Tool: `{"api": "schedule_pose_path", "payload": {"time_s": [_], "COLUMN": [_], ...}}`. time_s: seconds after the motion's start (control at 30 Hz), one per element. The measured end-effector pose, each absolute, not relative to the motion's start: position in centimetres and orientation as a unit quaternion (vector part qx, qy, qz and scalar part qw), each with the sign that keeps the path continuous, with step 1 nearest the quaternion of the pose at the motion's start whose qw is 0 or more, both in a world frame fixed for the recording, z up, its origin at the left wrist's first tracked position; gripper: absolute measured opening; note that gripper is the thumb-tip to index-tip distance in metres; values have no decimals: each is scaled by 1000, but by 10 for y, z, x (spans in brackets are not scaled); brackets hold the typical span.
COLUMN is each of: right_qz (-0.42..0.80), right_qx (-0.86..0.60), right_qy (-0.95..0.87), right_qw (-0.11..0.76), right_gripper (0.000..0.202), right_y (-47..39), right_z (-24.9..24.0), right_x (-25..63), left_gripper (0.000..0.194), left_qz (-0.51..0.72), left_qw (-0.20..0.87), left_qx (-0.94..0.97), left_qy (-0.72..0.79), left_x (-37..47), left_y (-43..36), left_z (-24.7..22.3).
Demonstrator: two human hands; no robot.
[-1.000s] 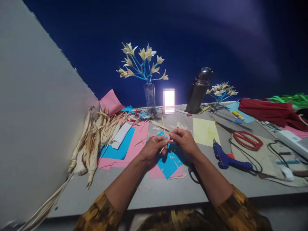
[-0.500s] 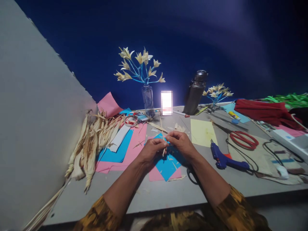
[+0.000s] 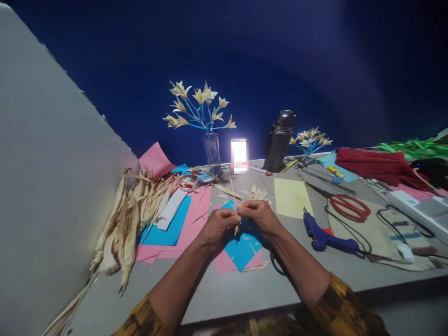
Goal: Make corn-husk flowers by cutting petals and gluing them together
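My left hand (image 3: 220, 225) and my right hand (image 3: 262, 217) meet over the middle of the table, fingertips pinched together. Between them is a thin pale stick (image 3: 233, 186); its upper end slants up past the fingers and a short end pokes out below. Any small piece at the fingertips is too hidden to make out. Beneath the hands lies a blue paper square (image 3: 241, 254) with pale scraps on it, over a pink sheet (image 3: 222, 263). Dark scissor handles (image 3: 276, 263) show partly under my right forearm.
Dried corn husks (image 3: 122, 224) lie left, beside a tape roll (image 3: 188, 183). Husk flowers in a glass vase (image 3: 212, 151), a bright blurred light (image 3: 239, 156) and a flask (image 3: 280, 142) stand behind. At right are a glue gun (image 3: 324, 235), red-handled scissors (image 3: 350, 206) and yellow paper (image 3: 290, 198).
The view has tilted up slightly, so the table things sit lower in it. Both hands have drawn closer together at the stick; their hold stays pinched.
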State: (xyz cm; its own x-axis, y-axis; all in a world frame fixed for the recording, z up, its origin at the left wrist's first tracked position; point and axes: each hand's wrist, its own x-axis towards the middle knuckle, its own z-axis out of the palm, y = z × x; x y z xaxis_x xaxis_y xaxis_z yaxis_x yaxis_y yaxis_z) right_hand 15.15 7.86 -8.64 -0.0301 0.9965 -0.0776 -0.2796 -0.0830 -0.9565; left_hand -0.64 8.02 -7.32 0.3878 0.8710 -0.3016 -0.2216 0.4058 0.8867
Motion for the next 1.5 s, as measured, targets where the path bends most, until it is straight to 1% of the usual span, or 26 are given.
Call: {"api": "schedule_pose_path", "payload": {"time_s": [0.27, 0.43, 0.67, 0.83, 0.97, 1.03, 1.17, 1.37, 1.5], "right_qz": [644, 643, 658, 596, 527, 487, 401, 399, 361], "right_qx": [-413, -428, -410, -454, -488, -508, -554, -554, -558], "right_qy": [-329, -323, -345, -376, -358, -382, -480, -598, -622], "right_qw": [553, 547, 530, 545, 596, 599, 549, 420, 414], "right_gripper": [33, 37, 35, 36, 35, 34, 29, 26, 27], "right_y": [83, 81, 77, 83, 79, 70, 49, 38, 37], "right_z": [-92, -86, -88, -89, -69, -59, -52, -75, -81], "right_x": [147, 146, 146, 150, 172, 186, 195, 160, 150], "left_gripper": [25, 27, 25, 25, 28, 28, 28, 26, 31], "left_qz": [380, 386, 401, 422, 459, 473, 483, 459, 448], "left_qw": [719, 719, 721, 718, 691, 680, 677, 689, 697], "left_qx": [427, 423, 399, 367, 353, 352, 352, 393, 396], "left_qy": [396, 393, 401, 414, 433, 437, 430, 400, 396], "left_x": [-7, -4, -2, -4, -6, -7, -6, 1, 2], "left_y": [83, 81, 80, 84, 90, 92, 88, 78, 76], "left_z": [-83, -85, -86, -85, -83, -83, -83, -81, -80]}}
